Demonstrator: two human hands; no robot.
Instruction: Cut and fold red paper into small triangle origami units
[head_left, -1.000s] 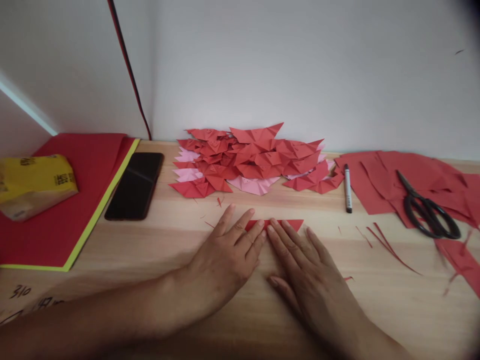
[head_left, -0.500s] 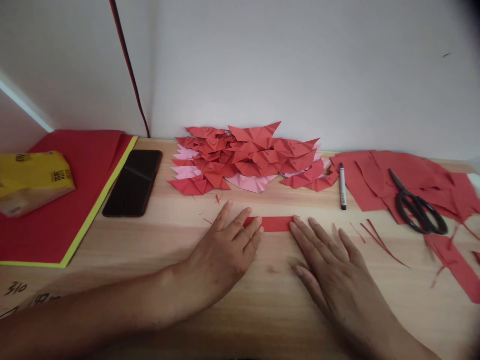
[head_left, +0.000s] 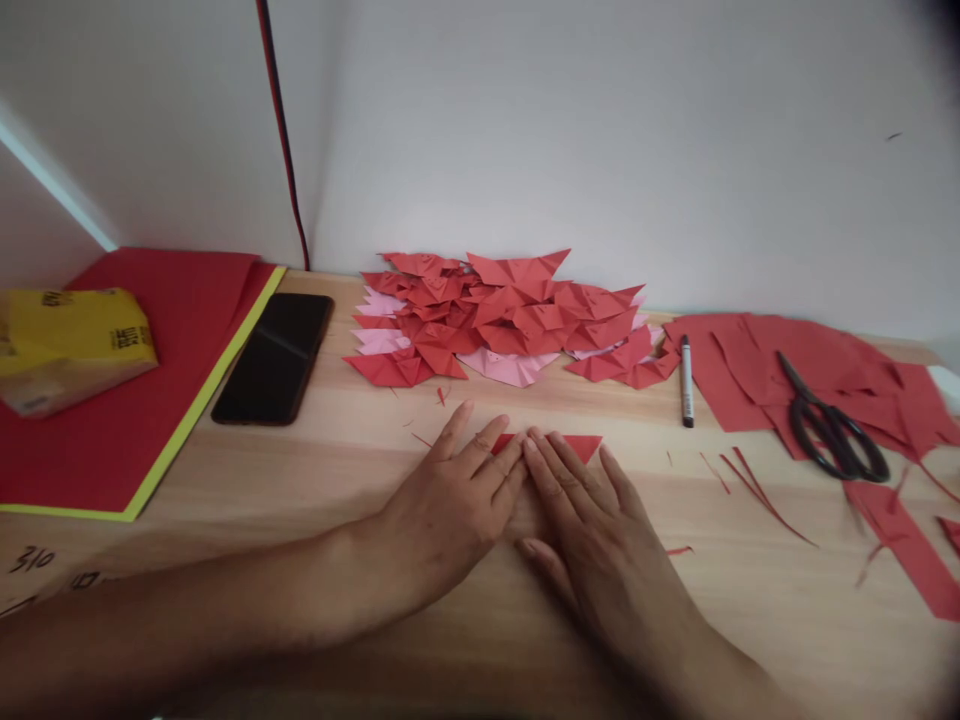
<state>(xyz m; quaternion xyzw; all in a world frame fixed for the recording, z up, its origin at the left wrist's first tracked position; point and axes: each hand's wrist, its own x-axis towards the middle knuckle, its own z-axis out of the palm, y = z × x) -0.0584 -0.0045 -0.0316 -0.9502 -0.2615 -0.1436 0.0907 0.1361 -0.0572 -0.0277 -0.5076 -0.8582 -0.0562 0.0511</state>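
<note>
A small folded piece of red paper (head_left: 584, 447) lies flat on the wooden table, its right end showing as a slanted corner. My left hand (head_left: 457, 500) rests on its left part, palm down with fingers spread. Beside it, fingertips almost meeting the left ones, my right hand (head_left: 600, 540) lies flat and presses on the middle of the paper, thumb held apart. Most of the paper is hidden beneath the fingers. Just beyond the hands sits a heap of folded red and pink paper shapes (head_left: 517, 315), several with small drawn marks.
Scissors (head_left: 836, 425) lie on a pile of red paper pieces (head_left: 757, 360) at the right, beside a marker (head_left: 687, 380). Thin red scraps (head_left: 765, 500) are scattered there. Leftward are a phone (head_left: 274, 358), red sheets (head_left: 150, 400) and a yellow packet (head_left: 79, 345). A wall (head_left: 600, 130) stands behind.
My right hand has slid left along the paper towards my left hand, uncovering the paper's slanted right end. The left hand stays on the paper. The view has shifted slightly.
</note>
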